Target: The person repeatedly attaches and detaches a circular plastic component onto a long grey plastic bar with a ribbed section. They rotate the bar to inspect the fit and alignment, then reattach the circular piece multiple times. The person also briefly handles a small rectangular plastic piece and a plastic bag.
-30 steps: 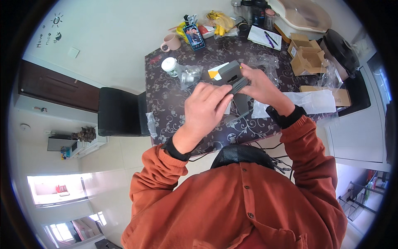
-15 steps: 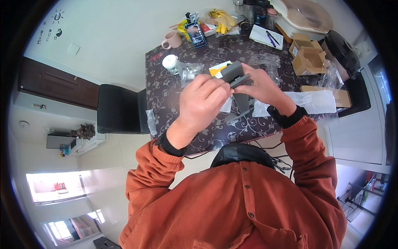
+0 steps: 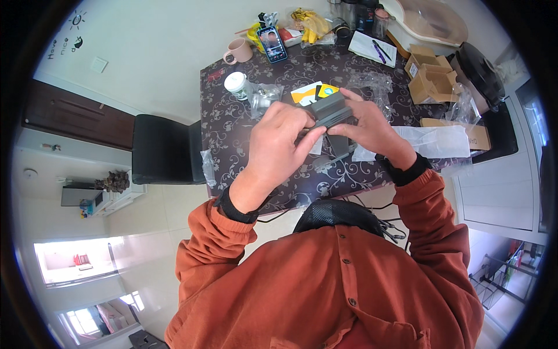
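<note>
Both my hands hold a flat grey box-shaped device (image 3: pixel 332 109) above the dark patterned table (image 3: pixel 232 139). My left hand (image 3: pixel 282 142) grips its left end, fingers wrapped around the near edge. My right hand (image 3: pixel 369 125) clasps its right end from the side and below. A yellow, white and blue card (image 3: pixel 312 93) lies on the table just beyond the device. Another grey part (image 3: pixel 340 152) lies on the table under my hands, mostly hidden.
On the table stand a white cup (image 3: pixel 236 84), a pink mug (image 3: pixel 239 52), a phone (image 3: pixel 272 43), crumpled clear bags (image 3: pixel 264 96), open cardboard boxes (image 3: pixel 430 75), a notepad with a pen (image 3: pixel 373 47) and white paper (image 3: pixel 430 139). A black chair (image 3: pixel 163 150) stands left of it.
My hands have brought the grey device slightly nearer and turned it a little; my left hand has shifted its hold along the near edge.
</note>
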`<control>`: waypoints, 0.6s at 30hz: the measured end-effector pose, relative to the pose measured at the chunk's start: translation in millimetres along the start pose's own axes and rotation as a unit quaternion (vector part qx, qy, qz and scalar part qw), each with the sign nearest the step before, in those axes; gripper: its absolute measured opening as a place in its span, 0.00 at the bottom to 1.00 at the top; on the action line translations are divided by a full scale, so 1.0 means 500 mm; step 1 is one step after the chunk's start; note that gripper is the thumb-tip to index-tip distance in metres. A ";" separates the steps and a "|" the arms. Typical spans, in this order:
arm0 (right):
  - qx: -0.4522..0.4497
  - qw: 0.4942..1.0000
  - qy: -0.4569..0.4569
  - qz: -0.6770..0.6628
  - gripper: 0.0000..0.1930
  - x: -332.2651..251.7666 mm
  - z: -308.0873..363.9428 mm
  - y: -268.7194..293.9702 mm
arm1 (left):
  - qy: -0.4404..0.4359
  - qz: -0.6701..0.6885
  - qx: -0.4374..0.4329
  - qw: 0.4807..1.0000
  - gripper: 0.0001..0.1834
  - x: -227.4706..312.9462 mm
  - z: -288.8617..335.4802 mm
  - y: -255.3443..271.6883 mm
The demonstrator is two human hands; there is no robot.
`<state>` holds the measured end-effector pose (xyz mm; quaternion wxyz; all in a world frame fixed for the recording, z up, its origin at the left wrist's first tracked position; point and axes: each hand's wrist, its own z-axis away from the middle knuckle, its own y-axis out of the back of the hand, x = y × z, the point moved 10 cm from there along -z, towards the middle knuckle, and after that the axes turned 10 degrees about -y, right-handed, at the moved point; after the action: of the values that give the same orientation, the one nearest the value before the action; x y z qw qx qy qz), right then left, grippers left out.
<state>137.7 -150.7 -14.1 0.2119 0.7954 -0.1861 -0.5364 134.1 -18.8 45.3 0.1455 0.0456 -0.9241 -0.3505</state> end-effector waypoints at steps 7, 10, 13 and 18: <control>-0.011 1.000 0.010 -0.028 0.12 -0.013 -0.009 -0.015 | 0.038 0.017 0.048 0.998 0.10 0.000 0.037 0.001; -0.025 0.999 -0.021 -0.036 0.11 0.000 -0.011 -0.025 | 0.042 0.013 0.068 0.997 0.10 -0.007 0.045 0.007; 0.003 0.999 0.007 -0.036 0.11 -0.012 -0.014 -0.024 | 0.008 -0.002 0.030 1.000 0.10 0.000 0.032 0.014; 0.000 1.000 0.013 -0.022 0.10 -0.017 -0.008 -0.033 | 0.003 -0.035 -0.054 0.998 0.11 -0.011 0.011 0.042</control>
<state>139.6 -131.9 -14.8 0.2023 0.8063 -0.1657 -0.5305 138.1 1.5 54.0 0.1378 0.0711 -0.9013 -0.4044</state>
